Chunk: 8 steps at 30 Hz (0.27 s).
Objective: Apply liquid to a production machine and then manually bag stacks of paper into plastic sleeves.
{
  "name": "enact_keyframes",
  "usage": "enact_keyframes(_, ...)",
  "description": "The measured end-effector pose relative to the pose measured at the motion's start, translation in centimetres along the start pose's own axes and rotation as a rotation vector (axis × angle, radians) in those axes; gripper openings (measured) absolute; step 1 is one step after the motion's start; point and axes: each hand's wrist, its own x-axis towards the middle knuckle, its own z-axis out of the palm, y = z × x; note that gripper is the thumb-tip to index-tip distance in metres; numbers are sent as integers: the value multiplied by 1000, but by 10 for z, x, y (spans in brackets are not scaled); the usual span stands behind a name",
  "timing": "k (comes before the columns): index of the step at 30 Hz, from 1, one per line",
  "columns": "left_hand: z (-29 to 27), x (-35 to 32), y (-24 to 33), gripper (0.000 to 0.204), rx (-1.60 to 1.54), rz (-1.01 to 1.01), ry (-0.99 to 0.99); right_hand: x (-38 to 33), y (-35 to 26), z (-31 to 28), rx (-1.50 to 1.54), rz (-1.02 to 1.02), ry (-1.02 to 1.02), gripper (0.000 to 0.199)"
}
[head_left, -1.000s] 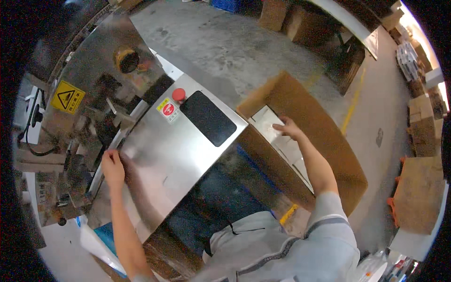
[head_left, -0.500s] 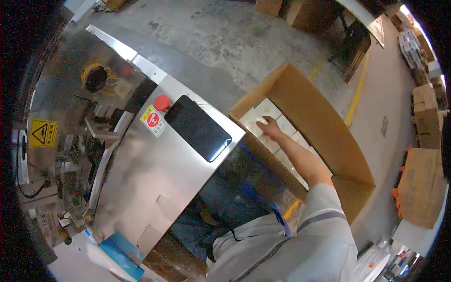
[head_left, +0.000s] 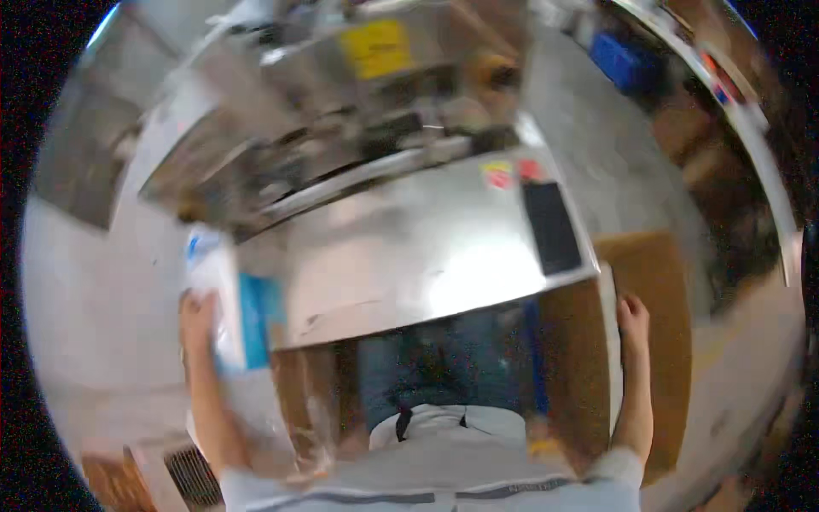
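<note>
At the left, my left hand [head_left: 197, 314] is beside a white and blue package [head_left: 256, 320] at the metal worktop's left end. Motion blur smears its fingers, so whether it grips anything is unclear. On the other side, my right hand [head_left: 633, 317] is over the open cardboard carton [head_left: 665, 273], next to the white edge of the boxes [head_left: 608, 316] inside. Its fingers look curled but are blurred, and I cannot make out anything in them.
Between my arms lies the shiny metal worktop [head_left: 367, 264], with a black phone [head_left: 551, 226] and a red button [head_left: 531, 171] at its right end. Machine parts [head_left: 367, 145] stand along its far side. A blue bin [head_left: 625, 61] is at the far right.
My view has swung left, so the worktop is now centred. My left hand has come into view by the white and blue package. My right hand has drawn back from the white boxes' tops.
</note>
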Motion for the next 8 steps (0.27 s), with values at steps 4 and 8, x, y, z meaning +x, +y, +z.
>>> enact_keyframes(4,-28,-6,-68,38,-406,71,60,-24,-22,-18,-1,-60,-55,28)
enact_keyframes(8,-44,-5,-106,37,-175,254,305,-7,-46,-22,42,-214,-116,30)
